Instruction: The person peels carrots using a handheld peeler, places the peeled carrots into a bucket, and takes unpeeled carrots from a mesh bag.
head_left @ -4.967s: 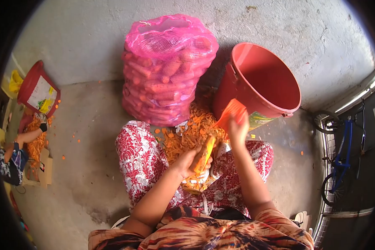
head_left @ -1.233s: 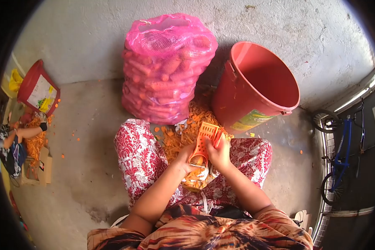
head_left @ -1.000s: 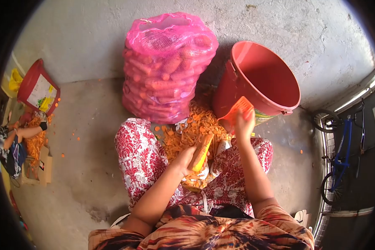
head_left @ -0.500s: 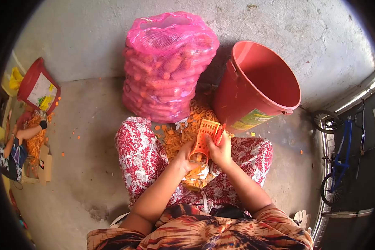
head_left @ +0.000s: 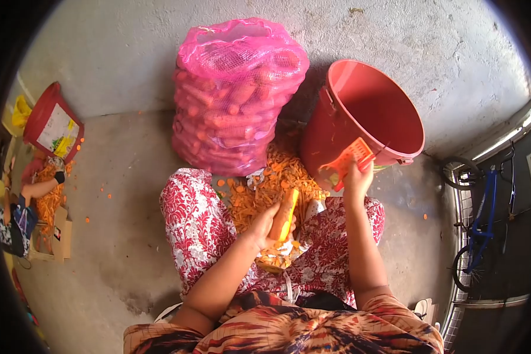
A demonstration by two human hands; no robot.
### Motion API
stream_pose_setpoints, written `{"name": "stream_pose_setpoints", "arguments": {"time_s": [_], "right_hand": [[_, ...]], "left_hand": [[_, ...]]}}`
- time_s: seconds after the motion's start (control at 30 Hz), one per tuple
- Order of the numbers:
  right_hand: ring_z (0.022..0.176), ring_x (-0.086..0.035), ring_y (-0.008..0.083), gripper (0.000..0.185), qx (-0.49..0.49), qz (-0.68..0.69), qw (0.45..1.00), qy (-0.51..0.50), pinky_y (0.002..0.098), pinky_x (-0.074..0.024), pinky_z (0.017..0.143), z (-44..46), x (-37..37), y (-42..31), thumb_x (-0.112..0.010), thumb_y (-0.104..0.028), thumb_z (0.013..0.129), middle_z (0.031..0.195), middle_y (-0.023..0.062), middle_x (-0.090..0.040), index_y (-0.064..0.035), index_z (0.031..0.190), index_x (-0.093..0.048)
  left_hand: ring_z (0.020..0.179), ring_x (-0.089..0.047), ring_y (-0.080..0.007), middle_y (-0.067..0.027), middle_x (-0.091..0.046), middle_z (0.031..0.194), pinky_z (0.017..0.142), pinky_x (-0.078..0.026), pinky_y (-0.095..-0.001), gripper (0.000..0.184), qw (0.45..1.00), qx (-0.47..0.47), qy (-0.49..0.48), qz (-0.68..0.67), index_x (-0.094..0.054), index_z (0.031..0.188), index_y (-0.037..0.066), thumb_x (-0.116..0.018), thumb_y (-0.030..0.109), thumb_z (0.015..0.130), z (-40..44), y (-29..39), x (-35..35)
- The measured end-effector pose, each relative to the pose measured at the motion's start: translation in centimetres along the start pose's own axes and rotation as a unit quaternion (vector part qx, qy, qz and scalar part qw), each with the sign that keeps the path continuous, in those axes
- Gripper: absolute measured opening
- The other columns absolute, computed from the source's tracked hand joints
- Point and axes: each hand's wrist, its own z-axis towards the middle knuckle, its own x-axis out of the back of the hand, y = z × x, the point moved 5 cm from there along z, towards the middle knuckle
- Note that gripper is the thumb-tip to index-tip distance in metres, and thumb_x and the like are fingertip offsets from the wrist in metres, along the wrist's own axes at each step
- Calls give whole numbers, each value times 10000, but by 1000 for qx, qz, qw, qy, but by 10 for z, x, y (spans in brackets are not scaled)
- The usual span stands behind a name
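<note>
My left hand (head_left: 262,228) is wrapped round a carrot (head_left: 287,213) that points up and away from me, with a bright strip along its side. My right hand (head_left: 358,180) grips an orange plastic peeler (head_left: 350,154) with a slotted, grater-like plate, held in front of the red bin (head_left: 389,97) and apart from the carrot. Between my legs lies a heap of carrot peelings (head_left: 298,174). More peelings lie below the left hand, over something whitish that I cannot make out.
A pink mesh sack (head_left: 227,118) full of carrots stands against the wall, left of the bin. At far left, another person's arm (head_left: 41,187) reaches over peelings near a red container (head_left: 53,121) and a cardboard box (head_left: 62,233). A blue bicycle (head_left: 484,230) is at right.
My right hand has moved up and right with the peeler, away from the carrot. My left hand has stayed near my lap, and the carrot in it now shows plainly.
</note>
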Motion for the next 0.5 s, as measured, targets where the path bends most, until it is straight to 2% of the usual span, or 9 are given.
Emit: {"name": "stream_pose_setpoints", "arguments": {"time_s": [0.03,0.07,0.1,0.17,0.27,0.3,0.4,0.47,0.5], "right_hand": [[600,-513,88,103,2,-9,999,-46,227,-439,532,-6,-5,1,-522,-58,812,750,36,-547,-34,897,-467],[604,-520,87,110,3,-17,996,-92,225,-442,530,-18,-12,3,-526,-55,811,755,34,-550,-34,899,-463],[620,-519,78,137,-89,20,987,-135,213,-440,539,-38,-24,-15,-537,-58,808,773,26,-551,-36,918,-460],[641,-522,77,161,-64,-4,980,-187,214,-447,563,-64,-38,-23,-527,-54,812,786,30,-557,-40,958,-460],[669,-533,114,177,-20,-30,970,-240,260,-444,614,-95,-49,-22,-547,-58,791,781,68,-578,-11,943,-471],[668,-532,119,175,-23,-44,969,-240,267,-441,610,-101,-49,-17,-551,-58,783,767,79,-575,-6,932,-474],[648,-521,123,144,15,-73,974,-212,271,-434,595,-104,-47,-16,-542,-42,773,724,96,-558,-6,896,-476],[633,-513,118,131,53,-88,981,-165,268,-432,587,-94,-43,-14,-540,-37,773,706,90,-548,-8,881,-472],[603,-488,117,99,99,-138,977,-131,275,-423,561,-78,-37,-19,-536,-34,774,667,78,-522,-20,837,-461]], "left_hand": [[710,-500,-203,-77,-513,788,558,-428,-318,372,999,-9,46,9,-461,1011,88,-316,403,878,-3,4,-5],[710,-500,-204,-77,-515,789,557,-425,-318,368,1000,-5,24,-2,-465,1008,90,-314,400,878,-2,4,-6],[710,-500,-205,-77,-516,789,556,-423,-318,365,1000,-1,1,-13,-468,1005,93,-312,397,878,-1,4,-6],[690,-516,-214,-97,-537,791,509,-414,-309,353,998,13,-44,-51,-492,977,101,-314,388,872,3,4,-2],[649,-528,-219,-113,-548,769,455,-403,-304,341,999,-12,36,-9,-510,947,99,-330,376,864,-4,9,-8],[611,-531,-219,-121,-548,738,418,-393,-292,334,998,-26,42,-34,-515,935,86,-339,359,860,-3,8,-6],[622,-521,-204,-101,-530,739,427,-405,-289,331,997,-17,-66,-27,-509,960,82,-337,348,862,-4,5,-9],[630,-510,-194,-86,-508,742,431,-410,-287,349,995,38,-87,-14,-497,972,80,-327,366,866,-6,1,-12],[634,-504,-189,-79,-496,744,433,-413,-286,359,993,66,-98,-8,-491,978,79,-323,376,869,-7,-1,-15]]}}
